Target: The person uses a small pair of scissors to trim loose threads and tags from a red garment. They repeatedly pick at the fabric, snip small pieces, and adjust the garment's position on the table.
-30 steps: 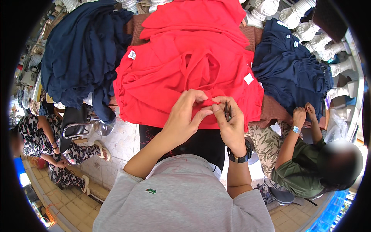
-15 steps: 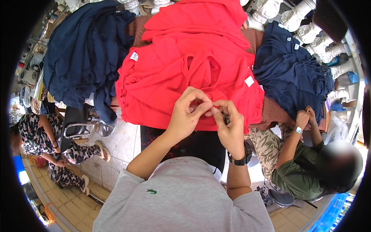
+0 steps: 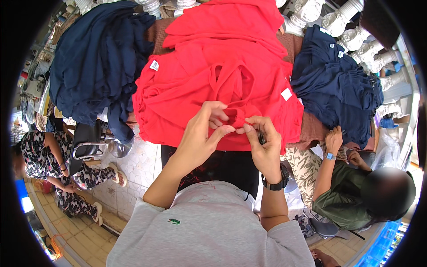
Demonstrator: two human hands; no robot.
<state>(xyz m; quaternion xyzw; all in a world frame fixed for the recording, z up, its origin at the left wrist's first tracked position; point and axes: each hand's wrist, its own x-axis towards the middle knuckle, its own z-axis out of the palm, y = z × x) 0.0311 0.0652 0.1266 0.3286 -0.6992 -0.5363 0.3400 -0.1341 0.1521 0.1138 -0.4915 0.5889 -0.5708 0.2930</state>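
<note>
A red shirt (image 3: 191, 89) lies in front of me over other red cloth, and part of it is gathered up as a small round opening (image 3: 235, 116) between my hands. My right hand (image 3: 267, 144) pinches the edge of this opening between thumb and fingertips. A small dark tool (image 3: 261, 138), its kind mostly hidden, is tucked inside the same hand. On the opening's left side is my left hand (image 3: 202, 131), thumb and curled fingers apart, with the fingertips close against the cloth.
Dark blue garments are heaped at the left (image 3: 98, 62) and right (image 3: 333, 84). White ornate balusters (image 3: 307, 11) stand behind. At the right, a co-worker in a green shirt (image 3: 342, 191) handles the blue cloth; another person in patterned clothes (image 3: 35, 151) sits left beside a black chair (image 3: 84, 142).
My left thumb and fingers have come apart and moved slightly left, uncovering the gathered red opening. My right hand keeps its pinch. The co-worker's hands have separated.
</note>
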